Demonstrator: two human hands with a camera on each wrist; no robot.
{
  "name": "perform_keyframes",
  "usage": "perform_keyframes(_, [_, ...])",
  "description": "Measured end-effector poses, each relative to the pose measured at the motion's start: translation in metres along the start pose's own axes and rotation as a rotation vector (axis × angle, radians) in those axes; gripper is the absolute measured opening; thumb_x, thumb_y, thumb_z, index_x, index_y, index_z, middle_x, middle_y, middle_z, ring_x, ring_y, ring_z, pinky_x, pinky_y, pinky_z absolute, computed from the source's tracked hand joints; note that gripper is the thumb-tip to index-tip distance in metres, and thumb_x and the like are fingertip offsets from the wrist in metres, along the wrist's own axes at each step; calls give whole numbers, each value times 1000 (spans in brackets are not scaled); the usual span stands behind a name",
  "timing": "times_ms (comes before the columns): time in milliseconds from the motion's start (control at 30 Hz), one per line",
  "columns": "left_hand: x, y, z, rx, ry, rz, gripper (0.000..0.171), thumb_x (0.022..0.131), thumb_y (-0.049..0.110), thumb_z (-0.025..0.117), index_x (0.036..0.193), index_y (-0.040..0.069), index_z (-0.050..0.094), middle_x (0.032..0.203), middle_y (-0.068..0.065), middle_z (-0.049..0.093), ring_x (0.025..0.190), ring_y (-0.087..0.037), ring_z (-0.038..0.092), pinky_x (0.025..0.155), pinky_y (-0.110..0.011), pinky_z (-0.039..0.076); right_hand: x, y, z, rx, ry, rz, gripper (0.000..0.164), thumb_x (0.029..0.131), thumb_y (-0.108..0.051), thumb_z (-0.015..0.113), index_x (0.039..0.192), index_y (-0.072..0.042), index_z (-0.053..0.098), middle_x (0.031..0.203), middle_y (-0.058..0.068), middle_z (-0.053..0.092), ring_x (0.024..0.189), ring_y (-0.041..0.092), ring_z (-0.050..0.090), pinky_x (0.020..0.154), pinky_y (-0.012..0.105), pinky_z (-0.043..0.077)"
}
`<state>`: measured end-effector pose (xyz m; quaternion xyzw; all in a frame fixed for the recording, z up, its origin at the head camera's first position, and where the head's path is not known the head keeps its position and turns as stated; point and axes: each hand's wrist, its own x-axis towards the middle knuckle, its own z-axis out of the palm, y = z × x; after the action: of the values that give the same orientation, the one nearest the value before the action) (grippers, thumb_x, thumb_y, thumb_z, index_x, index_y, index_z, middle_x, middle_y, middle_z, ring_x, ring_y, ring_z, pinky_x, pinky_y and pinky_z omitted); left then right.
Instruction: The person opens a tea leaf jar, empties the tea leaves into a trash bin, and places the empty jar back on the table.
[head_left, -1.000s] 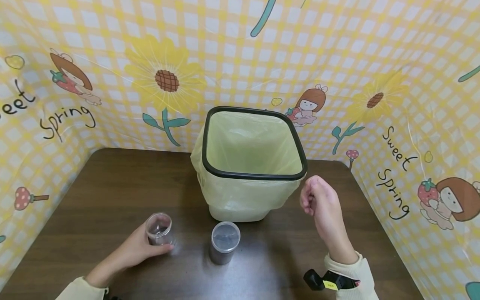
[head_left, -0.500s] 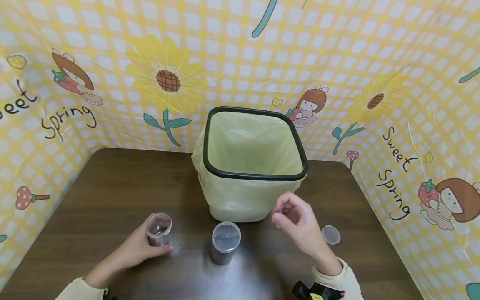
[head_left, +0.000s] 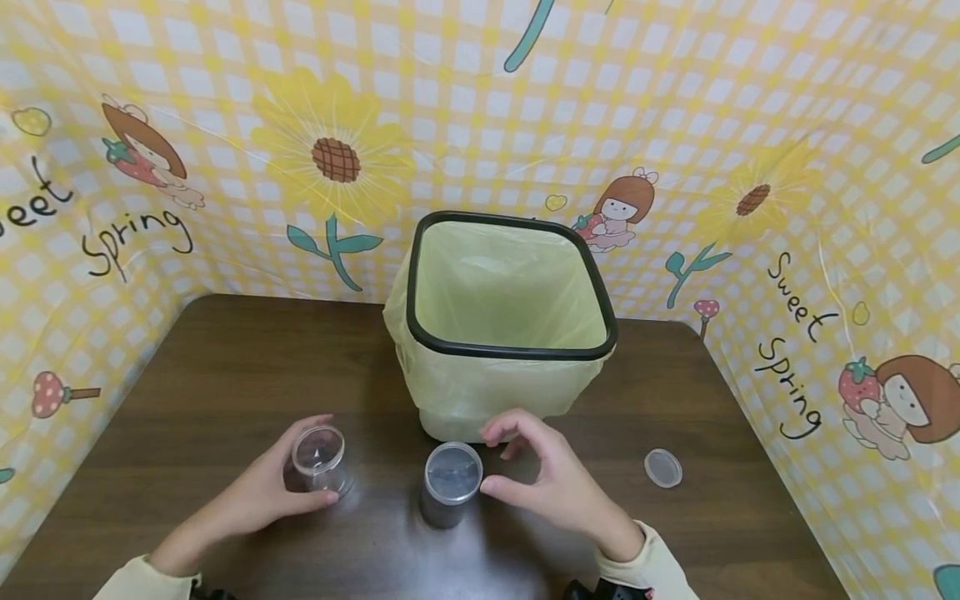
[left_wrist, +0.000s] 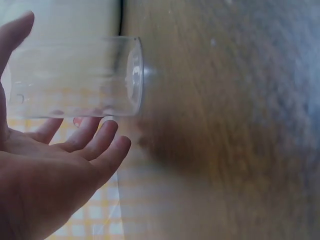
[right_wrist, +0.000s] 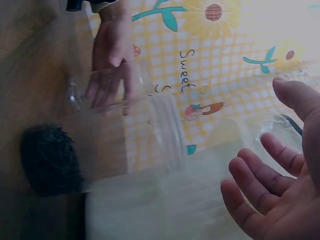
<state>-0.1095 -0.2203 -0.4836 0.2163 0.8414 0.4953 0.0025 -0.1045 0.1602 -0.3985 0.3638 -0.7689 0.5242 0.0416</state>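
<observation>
A person works with two bare hands over a dark wooden worktop (head_left: 247, 367), with a clear, uncapped jar (head_left: 324, 468) upright at the left and a lidded jar (head_left: 448, 493) upright at the centre. The left hand (head_left: 262, 483) curves loosely about the uncapped jar, thumb on the near side and fingers on the far side, spread apart rather than clamped; whether a fingertip touches the wall cannot be told. The jar rests on its own base, so the hand probably serves as a guard against tipping more than as a support.

The right hand (head_left: 551, 475) is just beside the lidded jar, thumb and fingers well apart and nothing between them, a shape that seems suited to a round container. Dark, fuzzy-looking matter sits low in that jar, visible through its clear wall; standing it upright likely keeps the contents settled.

To the right, well apart from both jars, a loose lid (head_left: 663, 468) lies flat, seemingly out of the way of the hands. Behind the jars stands a bin (head_left: 442, 427), its pale yellow bag (head_left: 487, 383) folded outward over the top. A black ring (head_left: 510, 352) around the mouth appears to pin the bag and hold the opening wide. A checked, sunflower-printed cloth (head_left: 465, 125) hangs behind.
</observation>
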Motion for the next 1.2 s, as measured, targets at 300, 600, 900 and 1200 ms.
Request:
perform_keyframes(300, [-3,8,-8,-47,19,40,91,78,7,88,153,17,39,139,8,54,125,-1,51,100,-7,29,-1,10,17,-85,-67,-25,62,78,-10,88,131,-7,56,127,6,62,115,25,60,91,34,53])
perform_keyframes(600, [-1,15,-22,-121,87,169,65,86,-15,66,145,-6,42,143,10,52,129,-1,50,103,-11,37,-3,16,32,-124,-97,71,87,75,-20,92,147,-7,46,143,14,54,130,22,52,99,36,50])
perform_keyframes(900, [-1,31,-28,-15,200,103,52,90,-9,67,139,2,52,138,14,55,127,2,49,103,-9,34,-6,23,45,-173,-88,119,94,74,-25,93,150,-8,40,143,8,54,129,22,53,105,36,45])
perform_keyframes(1200, [-2,51,-27,119,288,35,53,87,2,78,136,8,57,130,19,56,120,6,46,99,-5,30,-8,25,53,-137,-90,207,92,77,-28,91,150,-6,41,144,12,55,127,18,56,109,35,42])
